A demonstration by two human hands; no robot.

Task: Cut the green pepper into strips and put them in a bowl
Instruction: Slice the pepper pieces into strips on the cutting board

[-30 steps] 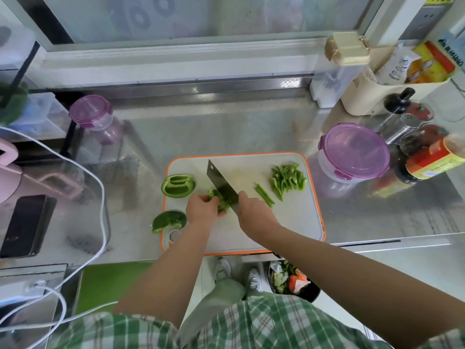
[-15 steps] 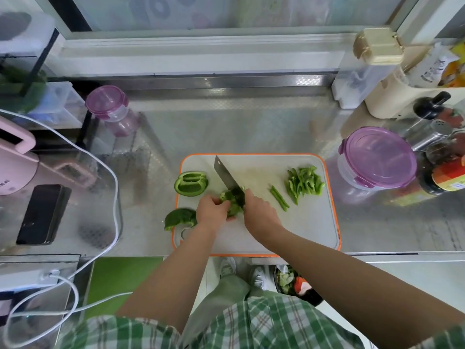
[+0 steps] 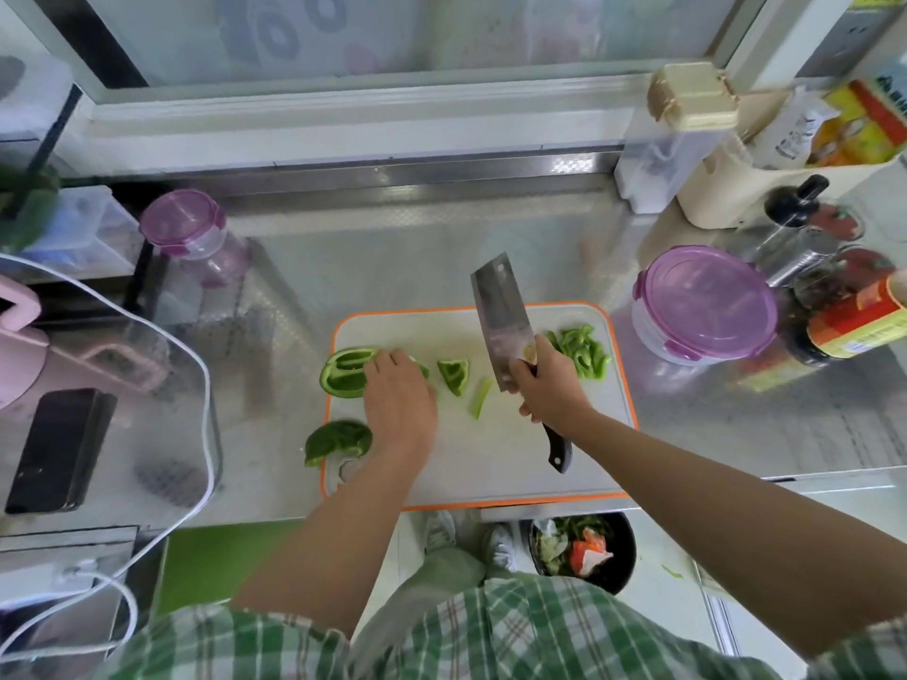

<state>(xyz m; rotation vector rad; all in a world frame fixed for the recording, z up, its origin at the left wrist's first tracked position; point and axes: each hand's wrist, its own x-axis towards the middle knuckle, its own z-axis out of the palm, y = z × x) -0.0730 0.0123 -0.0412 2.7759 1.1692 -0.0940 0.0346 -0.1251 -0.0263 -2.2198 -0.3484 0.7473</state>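
On the white, orange-rimmed cutting board [image 3: 515,463] my right hand [image 3: 547,385] grips the cleaver [image 3: 495,326] by its handle, the blade lifted and pointing away. My left hand [image 3: 400,395] reaches over a hollow pepper half [image 3: 343,373] at the board's left; whether its fingers grip it is unclear. A small cut pepper piece [image 3: 454,375] and one strip [image 3: 481,397] lie between my hands. A pile of pepper strips [image 3: 584,355] sits behind my right hand. Another pepper piece [image 3: 336,441] lies at the board's left edge.
A clear container with a purple lid [image 3: 706,306] stands right of the board, bottles and jars [image 3: 854,316] beyond it. A purple-lidded jar [image 3: 189,233] is at the back left. A phone [image 3: 59,449] and white cables [image 3: 196,409] lie left. A bin with scraps [image 3: 581,549] sits below the counter.
My right hand lifted the cleaver off the pepper and moved right. My left hand let go of the piece being cut and moved left onto the pepper half.
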